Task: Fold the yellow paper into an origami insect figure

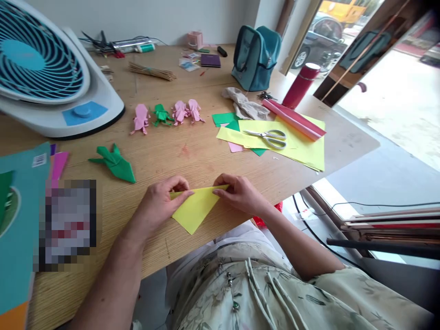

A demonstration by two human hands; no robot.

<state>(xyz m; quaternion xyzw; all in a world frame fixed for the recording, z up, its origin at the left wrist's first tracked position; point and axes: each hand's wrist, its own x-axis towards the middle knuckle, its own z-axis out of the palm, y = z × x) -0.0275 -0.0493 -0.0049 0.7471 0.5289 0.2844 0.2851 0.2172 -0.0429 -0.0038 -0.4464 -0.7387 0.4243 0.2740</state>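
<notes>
A yellow sheet of paper (195, 210), folded into a triangle, lies at the table's front edge with its point toward me. My left hand (165, 197) pinches its upper left corner between thumb and fingers. At the upper right corner, my right hand (237, 191) grips the paper the same way. The long folded edge runs between both hands. Left of them rests a green folded paper figure (117, 163). Farther back stand pink paper frogs (140, 118) and a green paper frog (161, 114) in a row.
Scissors (268, 136) lie on yellow paper sheets (309, 153) at the right, near a red roll (295, 120), a cloth (244, 104) and a red thermos (300, 85). A teal bag (256, 59) stands behind. On the left are a fan (79, 112) and a teal pad (20, 229).
</notes>
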